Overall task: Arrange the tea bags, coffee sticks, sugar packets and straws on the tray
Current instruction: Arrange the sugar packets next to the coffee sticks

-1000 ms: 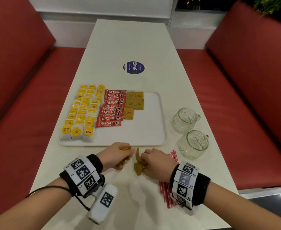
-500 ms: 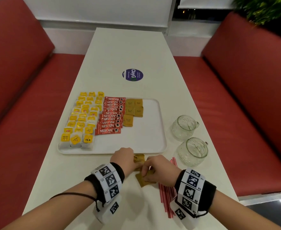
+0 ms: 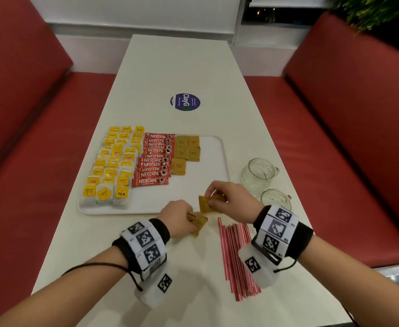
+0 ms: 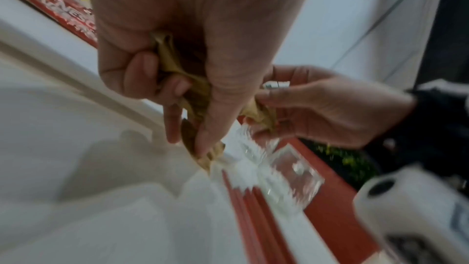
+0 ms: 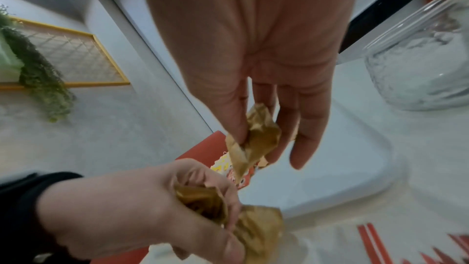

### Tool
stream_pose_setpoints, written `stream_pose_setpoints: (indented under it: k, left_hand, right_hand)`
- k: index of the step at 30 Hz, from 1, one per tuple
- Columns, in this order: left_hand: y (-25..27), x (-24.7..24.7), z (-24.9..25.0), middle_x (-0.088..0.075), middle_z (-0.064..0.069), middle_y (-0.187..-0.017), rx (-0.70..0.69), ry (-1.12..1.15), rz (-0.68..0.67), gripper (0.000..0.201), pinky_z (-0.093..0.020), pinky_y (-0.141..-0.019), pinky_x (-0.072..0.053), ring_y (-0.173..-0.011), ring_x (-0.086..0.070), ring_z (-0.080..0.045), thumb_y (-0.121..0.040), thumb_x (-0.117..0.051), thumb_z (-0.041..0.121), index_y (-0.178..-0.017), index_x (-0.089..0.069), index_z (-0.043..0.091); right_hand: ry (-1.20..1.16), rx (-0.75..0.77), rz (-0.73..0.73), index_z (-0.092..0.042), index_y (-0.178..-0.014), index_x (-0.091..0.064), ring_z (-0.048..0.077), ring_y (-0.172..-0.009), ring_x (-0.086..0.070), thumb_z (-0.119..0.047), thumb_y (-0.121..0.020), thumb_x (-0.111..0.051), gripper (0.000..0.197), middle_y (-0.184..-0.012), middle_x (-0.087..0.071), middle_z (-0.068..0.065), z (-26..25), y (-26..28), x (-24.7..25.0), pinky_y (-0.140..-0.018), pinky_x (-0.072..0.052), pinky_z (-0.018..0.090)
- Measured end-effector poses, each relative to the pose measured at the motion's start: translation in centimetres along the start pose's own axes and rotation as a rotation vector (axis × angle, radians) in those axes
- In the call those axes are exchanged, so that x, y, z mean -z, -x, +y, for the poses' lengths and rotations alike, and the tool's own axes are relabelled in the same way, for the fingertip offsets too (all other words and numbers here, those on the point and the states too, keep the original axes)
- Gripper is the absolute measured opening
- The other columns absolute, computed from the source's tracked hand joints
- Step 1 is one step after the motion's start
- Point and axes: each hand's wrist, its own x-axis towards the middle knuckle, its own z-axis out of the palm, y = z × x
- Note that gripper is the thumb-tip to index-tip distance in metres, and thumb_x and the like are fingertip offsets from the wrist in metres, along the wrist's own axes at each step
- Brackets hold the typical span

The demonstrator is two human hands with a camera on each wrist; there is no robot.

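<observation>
Pinching, right hand: the right hand [image 3: 231,199] holds a brown sugar packet [image 3: 205,204] between thumb and fingertips [image 5: 302,148], above the near edge of the tray; a second brown packet end shows behind it, and I cannot tell whether it is a separate packet
Gripping, left hand: the left hand [image 3: 178,218] has its fingers curled round a bunch of crumpled brown sugar packets [image 3: 198,224], thumb pressed along them, just in front of the tray's near rim
Hands together: close beside each other, the right one a little farther out and higher
Tray: white tray [image 3: 217,147] on the table, its right part bare
Sugar on tray: five brown sugar packets [image 3: 186,152] lie flat in two short columns, just right of the coffee
Coffee sticks: red Nescafe sticks [image 3: 154,159] overlap in one column at the tray's middle
Tea bags: Lipton tea bags with yellow tags [image 3: 113,166] fill three columns on the tray's left, some reaching past the far rim
Straws: red straws [image 3: 236,256] lie in a loose bundle on the table, off the tray, under the right wrist
Glass mugs: two clear glass mugs [image 3: 258,174] stand right of the tray
Table: white table [image 3: 174,67] with a round purple ClayGo sticker [image 3: 185,101] beyond the tray
Seats: red benches [image 3: 347,114] on both sides
</observation>
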Motion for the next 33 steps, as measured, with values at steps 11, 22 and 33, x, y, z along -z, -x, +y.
stream_pose_setpoints:
  k: [11,22,33]
  left_hand:
    - [-2.4,7.1,-0.5,-0.055,-0.001,-0.080,0.055,0.602,0.195,0.023,-0.015,-0.042,-0.032,-0.060,-0.044,-0.010,-0.089,-0.049,0.007,-0.110,-0.057,0.012]
    - [-5.1,7.8,-2.6,-0.059,0.002,-0.078,0.078,1.000,0.096,0.007,-0.023,-0.062,-0.047,-0.060,-0.056,-0.004,-0.093,-0.057,0.018,-0.100,-0.057,0.017]
    - [-8.7,8.0,-2.6,-0.071,0.005,-0.099,0.028,0.553,0.179,0.043,-0.028,-0.082,-0.053,-0.088,-0.066,-0.010,-0.070,-0.082,0.026,-0.110,-0.068,0.019]
  right_hand:
    - [-0.224,-0.078,0.066,-0.015,-0.106,-0.055,0.015,-0.067,-0.066,-0.003,-0.085,-0.059,0.024,-0.091,-0.064,0.004,-2.2,-5.4,1.0,-0.072,-0.058,0.026]
    - [-0.466,-0.173,0.017,-0.006,-0.104,-0.055,0.016,-0.073,-0.062,-0.003,-0.090,-0.057,0.014,-0.089,-0.058,0.007,-1.0,-9.4,1.6,-0.073,-0.059,0.032]
    - [-0.260,-0.234,0.189,-0.024,-0.074,-0.043,0.014,-0.062,-0.058,-0.010,-0.079,-0.072,0.032,-0.077,-0.063,0.008,2.2,-11.9,0.5,-0.061,-0.054,0.031]
